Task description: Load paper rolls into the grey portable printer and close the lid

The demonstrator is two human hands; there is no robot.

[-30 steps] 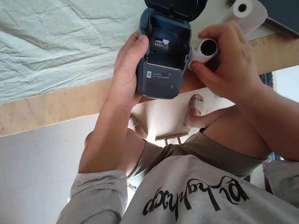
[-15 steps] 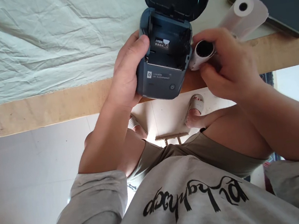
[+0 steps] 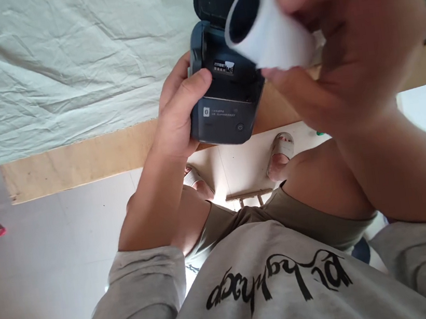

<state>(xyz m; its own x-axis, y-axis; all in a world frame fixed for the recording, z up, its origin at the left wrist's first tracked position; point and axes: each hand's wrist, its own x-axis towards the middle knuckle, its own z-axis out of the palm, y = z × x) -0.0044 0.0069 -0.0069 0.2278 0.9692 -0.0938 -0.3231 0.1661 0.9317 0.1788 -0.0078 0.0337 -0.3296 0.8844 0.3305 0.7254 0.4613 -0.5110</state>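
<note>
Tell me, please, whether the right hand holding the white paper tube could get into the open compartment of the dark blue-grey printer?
Probably yes: the lid stands open, the left hand grips only the printer side, and the right hand holds the tube just above the compartment.

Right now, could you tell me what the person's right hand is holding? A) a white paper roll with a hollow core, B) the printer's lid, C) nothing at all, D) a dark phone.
A: the right hand grips a white paper roll, its dark hollow core facing the camera, raised in front of the open printer that the left hand holds at the table edge.
</note>
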